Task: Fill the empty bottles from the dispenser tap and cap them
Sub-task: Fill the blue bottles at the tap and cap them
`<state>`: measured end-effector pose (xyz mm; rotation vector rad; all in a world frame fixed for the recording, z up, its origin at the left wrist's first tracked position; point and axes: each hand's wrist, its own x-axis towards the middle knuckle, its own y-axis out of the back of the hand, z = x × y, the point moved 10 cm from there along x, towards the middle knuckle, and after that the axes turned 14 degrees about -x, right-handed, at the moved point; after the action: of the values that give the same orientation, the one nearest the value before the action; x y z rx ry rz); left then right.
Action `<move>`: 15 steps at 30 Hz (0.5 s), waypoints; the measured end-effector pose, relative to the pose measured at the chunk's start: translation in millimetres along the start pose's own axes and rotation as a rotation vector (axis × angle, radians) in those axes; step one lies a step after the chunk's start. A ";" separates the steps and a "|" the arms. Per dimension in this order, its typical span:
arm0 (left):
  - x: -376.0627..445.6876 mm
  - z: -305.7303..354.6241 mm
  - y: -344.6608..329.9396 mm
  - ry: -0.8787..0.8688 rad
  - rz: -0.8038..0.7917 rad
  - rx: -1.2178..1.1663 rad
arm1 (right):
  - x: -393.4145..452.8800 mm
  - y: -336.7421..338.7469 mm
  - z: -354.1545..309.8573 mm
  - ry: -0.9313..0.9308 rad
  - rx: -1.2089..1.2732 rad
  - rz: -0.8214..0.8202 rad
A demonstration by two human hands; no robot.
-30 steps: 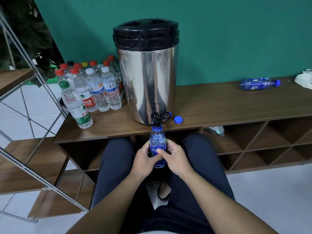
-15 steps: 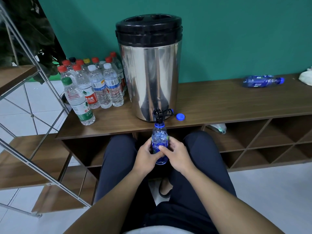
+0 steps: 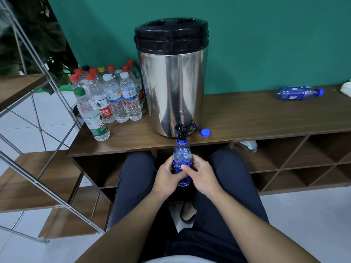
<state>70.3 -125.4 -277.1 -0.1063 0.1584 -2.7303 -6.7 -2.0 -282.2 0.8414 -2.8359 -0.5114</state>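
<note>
Since a second ago your head has tipped slightly, so the dispenser sits higher and more central in view; your hands and the bottle have stayed where they were under the tap.

Nearest you are your two bare forearms, reaching forward over your dark trousers. Your left hand point(image 3: 167, 172) and right hand point(image 3: 201, 174) both curl round the small blue-tinted clear plastic bottle point(image 3: 182, 158), fingers wrapped on its lower half, thumbs meeting on the side facing you. The bottle stands upright, uncapped, its blue neck ring directly beneath the black plastic dispenser tap point(image 3: 181, 130), touching or nearly so.

The tap juts from the base of the tall cylindrical stainless-steel dispenser with a black lid point(image 3: 171, 82), which stands at the front edge of the brown wooden bench point(image 3: 256, 118). Just right of the tap, a loose round blue bottle cap point(image 3: 205, 132) lies on the bench.

Left of the dispenser stands a cluster of capped clear water bottles point(image 3: 112, 95) with red, white, green, yellow and black caps. Far right, a blue capped bottle lying on its side point(image 3: 298, 93) rests near the green wall point(image 3: 266, 44).
</note>
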 end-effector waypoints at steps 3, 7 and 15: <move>0.3 1.5 -0.9 -0.012 -0.008 -0.001 | -0.5 0.0 -0.7 0.002 0.000 -0.004; 0.0 1.0 -0.7 -0.004 -0.008 -0.015 | -1.3 0.2 -0.9 -0.001 0.010 -0.006; -0.5 0.5 -0.6 0.003 -0.004 -0.018 | -1.4 0.9 -0.5 -0.007 0.007 -0.006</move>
<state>70.6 -124.7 -276.6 -0.1073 0.1842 -2.7339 -5.9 -0.7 -281.4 0.8511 -2.8437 -0.5067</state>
